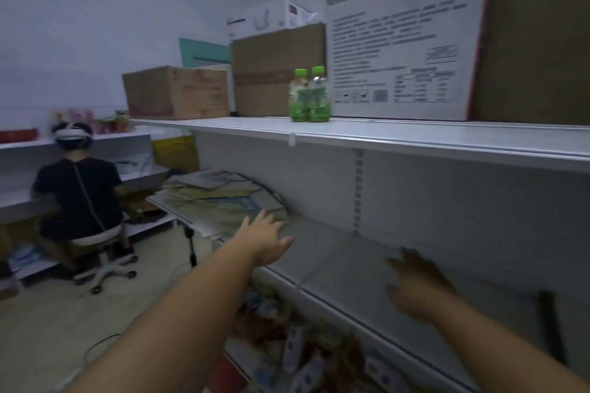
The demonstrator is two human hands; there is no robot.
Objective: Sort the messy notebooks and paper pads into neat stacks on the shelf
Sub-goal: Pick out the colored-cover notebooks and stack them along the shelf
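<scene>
- Your left hand (266, 238) is stretched out with the fingers spread and fairly straight, and there's nothing in it. The fingertips sit right at the near edge of the messy pile of yellowish and blue-printed notebooks and paper pads (217, 198). I honestly can't tell if they're touching it.
- Your right hand (418, 287) is dark and a bit blurry. The fingers look splayed and loose, and it's not holding anything. It's over the bare part of the grey metal middle shelf (351, 268), well apart from the pile. Can't say if it's resting on the shelf or hovering.
- The pile is at the far left end of that middle shelf. The sheets are fanned out at odd angles, some tilted up against the back panel, and a few corners overhang the front edge.
- On the white top shelf (383, 134) there's a pair of green-capped plastic bottles (309, 96) standing upright near the front. A big white printed carton (405, 51) is just behind them, with brown cardboard boxes (177, 92) further left.
- The lower shelf has jumbled packets (303, 354), too blurry to name.
- Off to the left, a person in a black shirt (79, 191) sits on a wheeled stool, facing away from you.
</scene>
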